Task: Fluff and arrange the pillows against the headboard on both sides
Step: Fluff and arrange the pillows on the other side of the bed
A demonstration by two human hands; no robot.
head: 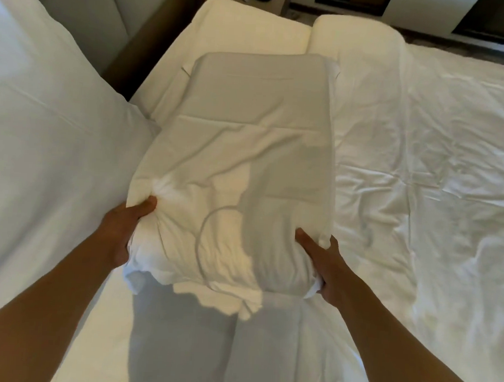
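A: Where is the pillow now?

B: Centre of the frame, lengthwise over the bed, far end toward two more pillows at the top. We hold its near end — left hand at the lower-left corner, right hand at the lower-right.

A: State of each grip?

B: Both pressed into the fabric. The left thumb bunches the case into a gather; the right fingers dig into the side.

A: Handling?

B: We judge it soft and light; it dents under the thumbs. The loose case will likely slide over the filling, so we take hold of filling and case together, at the corners.

A: Labels or writing?

B: None readable.
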